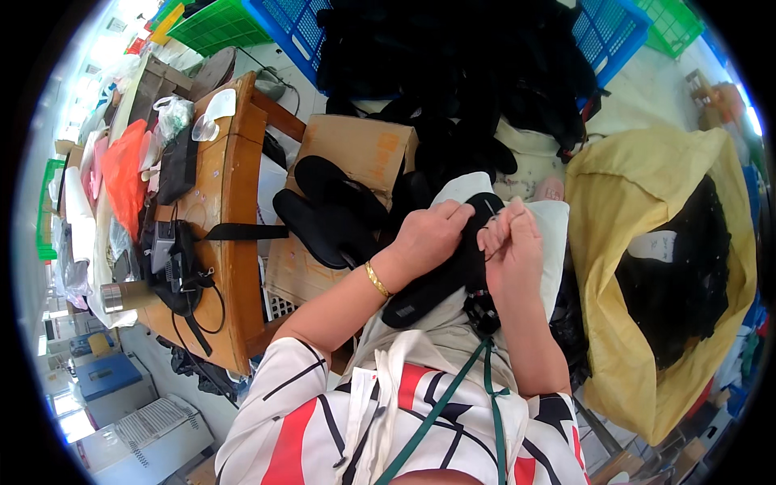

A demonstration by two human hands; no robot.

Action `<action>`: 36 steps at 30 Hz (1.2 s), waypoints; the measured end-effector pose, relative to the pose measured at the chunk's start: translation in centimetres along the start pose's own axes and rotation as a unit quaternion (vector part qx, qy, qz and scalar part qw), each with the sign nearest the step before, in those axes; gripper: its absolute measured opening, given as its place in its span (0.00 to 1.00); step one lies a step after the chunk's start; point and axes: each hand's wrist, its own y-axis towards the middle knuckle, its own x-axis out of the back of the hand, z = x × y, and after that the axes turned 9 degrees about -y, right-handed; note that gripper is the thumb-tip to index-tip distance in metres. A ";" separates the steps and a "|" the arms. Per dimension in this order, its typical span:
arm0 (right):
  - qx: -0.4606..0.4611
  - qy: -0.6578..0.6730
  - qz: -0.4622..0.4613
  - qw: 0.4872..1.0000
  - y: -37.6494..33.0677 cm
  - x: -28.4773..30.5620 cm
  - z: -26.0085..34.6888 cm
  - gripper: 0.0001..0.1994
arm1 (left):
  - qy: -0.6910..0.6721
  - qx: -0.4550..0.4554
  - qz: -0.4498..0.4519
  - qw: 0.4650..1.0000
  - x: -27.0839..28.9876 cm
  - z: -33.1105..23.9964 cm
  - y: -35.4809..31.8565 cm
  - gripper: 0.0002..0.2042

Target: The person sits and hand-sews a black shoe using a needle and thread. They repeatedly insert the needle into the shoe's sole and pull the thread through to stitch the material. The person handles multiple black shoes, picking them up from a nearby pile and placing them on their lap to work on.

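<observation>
A black slipper (432, 291) lies slantwise over my lap, its far end resting on a white pad (552, 242). My left hand (432, 236) is closed on the slipper's left edge near that far end. Across from it, my right hand (514, 241) is raised beside the slipper's right edge with its fingers pinched together. A thin dark strand seems to run at those fingers; what they pinch is too small to make out. Two more black slippers (319, 229) lie on a cardboard box (356, 133) to the left of my left forearm.
A blue crate (610, 36) heaped with black footwear (453, 65) stands ahead. To the right is a yellow sack (602, 242) with black pieces inside. A wooden table (214, 190) at left bears a black bag (182, 275) and a metallic cylinder (121, 297). Green cords (440, 404) hang down my front.
</observation>
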 end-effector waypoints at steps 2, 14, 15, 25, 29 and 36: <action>0.042 0.010 -0.017 0.999 -1.0 0.0 1.0 0.11 | -0.010 -0.037 0.012 0.999 0.1 -0.5 0.6 0.18; 0.129 -0.190 -0.017 0.973 -10.5 2.9 -1.3 0.16 | -0.003 -0.217 0.186 0.958 -1.6 -2.6 -0.5 0.05; 0.125 -0.248 -0.020 0.960 -12.0 2.7 -1.2 0.17 | -0.016 -0.202 0.201 0.959 -2.4 -3.1 -1.2 0.05; 0.237 -0.483 -0.064 0.840 -13.4 6.5 1.2 0.10 | -0.168 -0.088 0.264 0.946 -0.2 -5.2 -2.9 0.23; 0.300 -0.570 -0.054 0.763 -13.0 7.0 2.5 0.02 | -0.177 0.033 0.209 0.961 2.0 -7.7 -0.7 0.07; 0.332 -0.612 0.046 0.716 -14.1 4.9 1.9 0.04 | -0.303 0.284 0.371 0.831 -0.8 -8.1 -1.9 0.16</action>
